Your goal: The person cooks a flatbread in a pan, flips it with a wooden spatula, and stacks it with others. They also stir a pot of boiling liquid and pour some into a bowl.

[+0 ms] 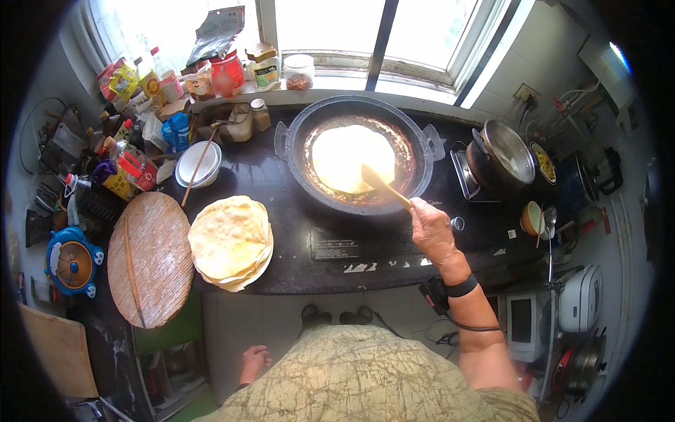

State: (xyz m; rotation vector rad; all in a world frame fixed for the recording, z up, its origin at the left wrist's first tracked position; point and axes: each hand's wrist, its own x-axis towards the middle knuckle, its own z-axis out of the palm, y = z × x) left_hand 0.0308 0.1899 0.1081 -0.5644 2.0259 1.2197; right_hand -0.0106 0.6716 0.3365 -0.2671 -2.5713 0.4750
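Note:
My right hand (433, 230) grips the handle of a wooden spatula (389, 189). The spatula's blade rests at the lower right edge of a pale round flatbread (350, 153). That flatbread lies inside a dark two-handled pan (300, 179) with browned residue around the bread; glare washes out its top. My left hand (256, 363) hangs low beside my body with its fingers curled, and nothing shows in it. On the counter left of the pan, a stack of browned flatbreads (230, 237) sits on a plate, mostly covered by the breads.
A floured round board (153, 264) with a thin rolling pin (129, 264) lies at the left. White bowls (198, 164) bear a chopstick (200, 163). A metal pot (501, 158) stands on the right. Jars and packets line the windowsill, including a clear jar (299, 73).

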